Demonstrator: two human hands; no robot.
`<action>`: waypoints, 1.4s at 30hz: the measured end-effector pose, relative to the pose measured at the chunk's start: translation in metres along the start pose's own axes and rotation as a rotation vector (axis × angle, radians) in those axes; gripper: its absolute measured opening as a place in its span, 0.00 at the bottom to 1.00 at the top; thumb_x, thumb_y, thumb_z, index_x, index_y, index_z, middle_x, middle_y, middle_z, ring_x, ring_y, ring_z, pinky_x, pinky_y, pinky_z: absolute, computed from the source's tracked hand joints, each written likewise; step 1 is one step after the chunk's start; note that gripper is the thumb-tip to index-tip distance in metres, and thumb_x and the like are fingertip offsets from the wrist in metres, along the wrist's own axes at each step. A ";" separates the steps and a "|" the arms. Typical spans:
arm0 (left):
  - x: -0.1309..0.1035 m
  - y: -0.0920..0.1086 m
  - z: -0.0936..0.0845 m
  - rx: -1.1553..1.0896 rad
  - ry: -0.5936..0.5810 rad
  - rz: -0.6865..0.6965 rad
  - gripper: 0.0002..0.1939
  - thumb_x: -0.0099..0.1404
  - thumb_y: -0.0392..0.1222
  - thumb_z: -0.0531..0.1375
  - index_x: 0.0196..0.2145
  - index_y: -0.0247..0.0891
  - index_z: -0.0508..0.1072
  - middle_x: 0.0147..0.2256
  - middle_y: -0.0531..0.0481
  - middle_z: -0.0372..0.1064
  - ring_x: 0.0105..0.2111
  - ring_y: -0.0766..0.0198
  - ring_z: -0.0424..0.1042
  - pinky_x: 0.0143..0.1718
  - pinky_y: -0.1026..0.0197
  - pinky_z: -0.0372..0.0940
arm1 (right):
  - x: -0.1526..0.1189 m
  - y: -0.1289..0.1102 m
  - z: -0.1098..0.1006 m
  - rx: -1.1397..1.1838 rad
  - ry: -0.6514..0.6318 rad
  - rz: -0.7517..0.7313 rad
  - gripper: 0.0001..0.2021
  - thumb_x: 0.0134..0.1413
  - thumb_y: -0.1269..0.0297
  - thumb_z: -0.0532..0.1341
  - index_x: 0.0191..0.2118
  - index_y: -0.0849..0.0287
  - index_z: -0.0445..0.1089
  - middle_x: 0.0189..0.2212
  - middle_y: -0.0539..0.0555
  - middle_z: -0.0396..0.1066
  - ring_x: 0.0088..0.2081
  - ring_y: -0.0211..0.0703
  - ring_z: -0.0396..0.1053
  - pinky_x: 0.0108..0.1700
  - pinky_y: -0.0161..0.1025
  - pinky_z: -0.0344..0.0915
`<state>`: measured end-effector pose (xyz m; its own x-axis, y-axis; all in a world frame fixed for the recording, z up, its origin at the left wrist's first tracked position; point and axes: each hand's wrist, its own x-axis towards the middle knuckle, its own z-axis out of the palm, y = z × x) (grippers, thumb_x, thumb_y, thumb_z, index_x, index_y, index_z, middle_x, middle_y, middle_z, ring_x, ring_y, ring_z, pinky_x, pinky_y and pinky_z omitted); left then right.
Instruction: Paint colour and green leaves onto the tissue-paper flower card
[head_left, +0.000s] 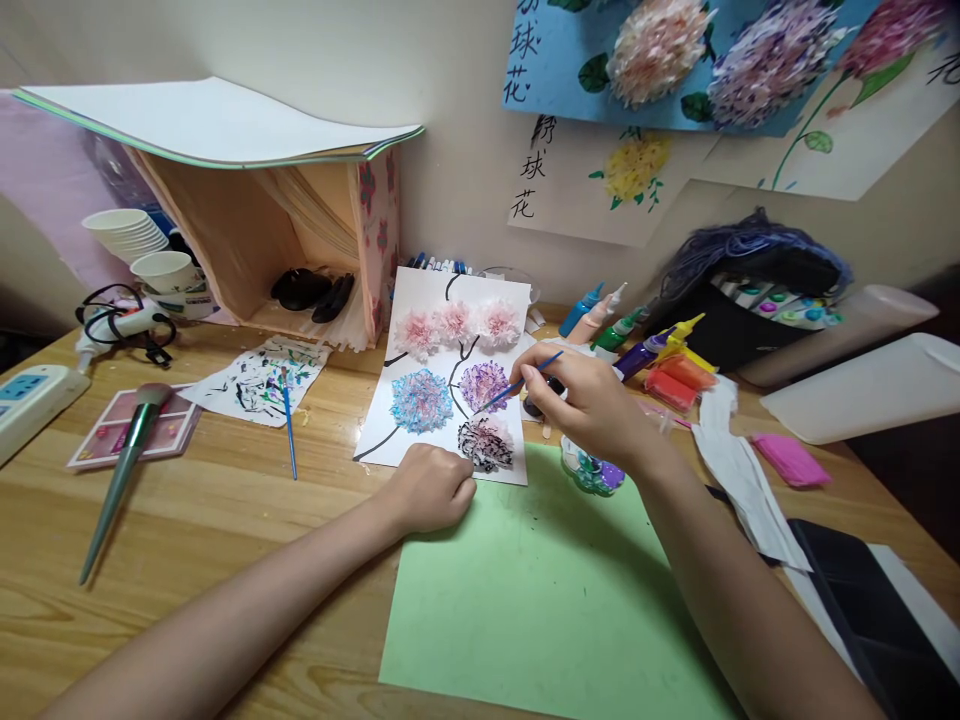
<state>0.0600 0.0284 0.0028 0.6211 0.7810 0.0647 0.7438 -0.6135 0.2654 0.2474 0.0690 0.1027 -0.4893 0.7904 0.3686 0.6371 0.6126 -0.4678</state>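
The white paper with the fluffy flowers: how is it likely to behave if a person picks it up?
The white paper would probably bend, since it looks like a thin sheet. It may sag unevenly, as raised flowers are spread across it. Those flowers are likely fragile and easily crushed, given their fine, ruffled surfaces.

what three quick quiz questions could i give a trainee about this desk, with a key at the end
1. What does the right hand hold?
A) a paper cup
B) a thin blue paintbrush
C) a glue bottle

2. True or false: the left hand lies flat with its fingers spread wide.

3. Fill in the number: the white sheet carries ___ fluffy flowers.

Key:
1. B
2. False; its fingers are curled in.
3. Six
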 end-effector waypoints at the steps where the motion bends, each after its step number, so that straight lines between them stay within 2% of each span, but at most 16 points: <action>1: 0.000 0.000 0.000 -0.001 -0.002 -0.003 0.13 0.58 0.36 0.50 0.19 0.37 0.67 0.21 0.49 0.70 0.21 0.63 0.65 0.24 0.60 0.45 | 0.000 0.000 0.000 0.008 -0.001 0.005 0.10 0.60 0.64 0.49 0.31 0.59 0.64 0.26 0.52 0.67 0.29 0.38 0.64 0.33 0.37 0.57; 6: 0.000 0.000 0.000 -0.008 -0.005 -0.006 0.13 0.58 0.36 0.49 0.19 0.36 0.67 0.21 0.49 0.70 0.21 0.64 0.65 0.24 0.60 0.44 | 0.000 0.001 0.002 0.001 -0.063 0.028 0.11 0.60 0.65 0.48 0.31 0.60 0.64 0.25 0.52 0.65 0.28 0.37 0.63 0.32 0.37 0.56; 11: 0.000 0.000 0.001 -0.003 -0.013 -0.003 0.13 0.59 0.36 0.49 0.19 0.37 0.68 0.21 0.49 0.70 0.21 0.63 0.65 0.23 0.59 0.44 | 0.001 0.004 0.003 0.001 -0.013 0.045 0.11 0.60 0.65 0.49 0.31 0.60 0.65 0.26 0.52 0.67 0.29 0.37 0.63 0.33 0.36 0.57; 17: -0.001 0.000 0.002 0.005 -0.005 -0.004 0.13 0.58 0.36 0.49 0.20 0.37 0.68 0.21 0.49 0.70 0.21 0.63 0.65 0.24 0.59 0.44 | 0.001 0.004 0.004 0.016 -0.058 0.036 0.11 0.60 0.65 0.48 0.31 0.60 0.65 0.26 0.52 0.67 0.29 0.37 0.63 0.32 0.36 0.57; 22: 0.000 0.000 0.000 0.005 -0.024 -0.010 0.14 0.59 0.36 0.49 0.20 0.37 0.68 0.21 0.49 0.70 0.21 0.63 0.65 0.24 0.59 0.44 | 0.001 0.005 0.003 0.002 -0.016 0.055 0.11 0.60 0.65 0.49 0.31 0.60 0.65 0.26 0.52 0.67 0.29 0.37 0.64 0.33 0.36 0.57; 27: 0.000 0.000 0.001 0.003 -0.020 -0.010 0.14 0.59 0.37 0.49 0.20 0.37 0.68 0.21 0.49 0.70 0.21 0.63 0.65 0.24 0.59 0.44 | 0.001 0.005 0.002 0.007 -0.047 0.057 0.11 0.60 0.65 0.49 0.31 0.60 0.66 0.25 0.51 0.67 0.27 0.37 0.63 0.32 0.36 0.57; 32: -0.001 0.000 0.001 0.000 -0.027 -0.012 0.14 0.59 0.36 0.49 0.19 0.37 0.68 0.21 0.49 0.70 0.21 0.63 0.65 0.24 0.59 0.44 | 0.000 0.006 -0.001 0.003 0.002 0.048 0.11 0.60 0.65 0.49 0.30 0.60 0.66 0.27 0.53 0.68 0.29 0.37 0.64 0.33 0.36 0.57; 37: 0.000 0.000 -0.001 0.003 -0.036 -0.018 0.14 0.59 0.37 0.49 0.20 0.37 0.68 0.22 0.49 0.70 0.22 0.63 0.65 0.24 0.59 0.45 | 0.001 0.004 0.000 0.003 -0.055 0.050 0.11 0.59 0.66 0.49 0.30 0.60 0.65 0.24 0.51 0.66 0.27 0.37 0.63 0.32 0.37 0.57; 42: 0.000 0.000 0.000 0.004 -0.027 -0.014 0.14 0.59 0.37 0.49 0.20 0.37 0.68 0.21 0.48 0.70 0.21 0.63 0.65 0.24 0.60 0.44 | 0.001 0.005 0.000 -0.003 -0.017 0.039 0.11 0.59 0.66 0.49 0.30 0.60 0.65 0.25 0.52 0.67 0.28 0.37 0.63 0.33 0.37 0.57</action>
<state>0.0603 0.0284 0.0025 0.6174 0.7859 0.0348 0.7530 -0.6033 0.2627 0.2497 0.0729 0.1011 -0.4741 0.8138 0.3360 0.6578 0.5811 -0.4793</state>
